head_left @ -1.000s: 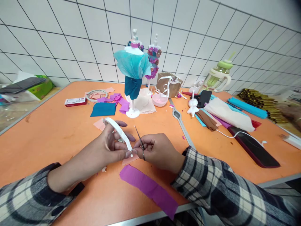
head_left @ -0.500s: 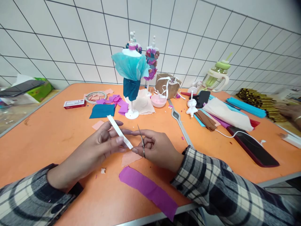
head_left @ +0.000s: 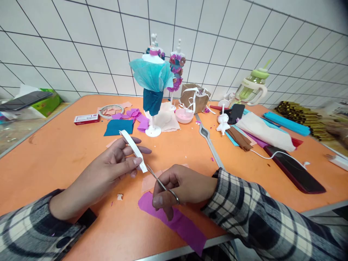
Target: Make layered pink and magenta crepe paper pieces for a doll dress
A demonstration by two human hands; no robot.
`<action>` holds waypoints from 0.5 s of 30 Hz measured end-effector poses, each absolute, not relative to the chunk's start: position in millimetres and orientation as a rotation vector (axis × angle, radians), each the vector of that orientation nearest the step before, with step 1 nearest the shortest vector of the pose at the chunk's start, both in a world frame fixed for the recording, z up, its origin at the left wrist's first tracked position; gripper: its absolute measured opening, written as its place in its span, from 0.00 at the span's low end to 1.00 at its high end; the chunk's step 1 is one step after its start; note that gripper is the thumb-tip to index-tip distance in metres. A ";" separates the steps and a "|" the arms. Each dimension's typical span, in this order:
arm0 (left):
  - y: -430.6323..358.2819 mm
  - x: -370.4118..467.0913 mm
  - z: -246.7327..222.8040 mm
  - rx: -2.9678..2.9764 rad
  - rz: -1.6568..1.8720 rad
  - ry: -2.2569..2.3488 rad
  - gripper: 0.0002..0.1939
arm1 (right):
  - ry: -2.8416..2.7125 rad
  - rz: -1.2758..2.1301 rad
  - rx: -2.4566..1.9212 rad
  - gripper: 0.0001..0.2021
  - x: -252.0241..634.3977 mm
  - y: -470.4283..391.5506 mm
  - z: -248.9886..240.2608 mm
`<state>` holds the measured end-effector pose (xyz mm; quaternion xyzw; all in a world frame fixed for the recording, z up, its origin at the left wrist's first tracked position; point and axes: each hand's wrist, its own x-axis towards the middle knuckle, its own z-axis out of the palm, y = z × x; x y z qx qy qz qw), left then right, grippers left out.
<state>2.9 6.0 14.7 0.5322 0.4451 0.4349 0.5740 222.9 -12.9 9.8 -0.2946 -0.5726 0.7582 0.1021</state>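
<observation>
Head view: the white strip point(head_left: 133, 146) slants from your left hand point(head_left: 116, 159) down toward your right hand point(head_left: 182, 185).
Your left hand, the nearer, pinches it under the thumb, other fingers loosely spread; your right hand is curled about the small scissors point(head_left: 160, 184), tips just beside the strip's lower end, contact unclear. Half a second ago your right fingertips were at that end and the blades pointed up; now that hand sits lower, over the purple crepe strip point(head_left: 187, 228), blades aimed at the white one.
</observation>
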 end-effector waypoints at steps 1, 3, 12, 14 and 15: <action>5.9 3.4 14.9 1.245 1.019 1.047 0.20 | -1.698 2.235 -0.881 0.20 223.1 -12.5 10.1; 5.6 3.6 14.7 1.244 1.018 1.050 0.21 | -1.702 2.233 -0.886 0.20 223.6 -12.1 10.5; 4.1 1.9 12.7 1.301 0.997 1.041 0.20 | -1.712 2.219 -0.955 0.21 221.4 -13.0 9.7; 3.9 1.9 12.3 1.305 0.992 1.044 0.21 | -1.714 2.223 -0.968 0.21 220.9 -12.8 11.2; 3.8 1.8 12.1 1.310 0.993 1.046 0.21 | -1.715 2.223 -0.980 0.22 220.8 -12.7 11.9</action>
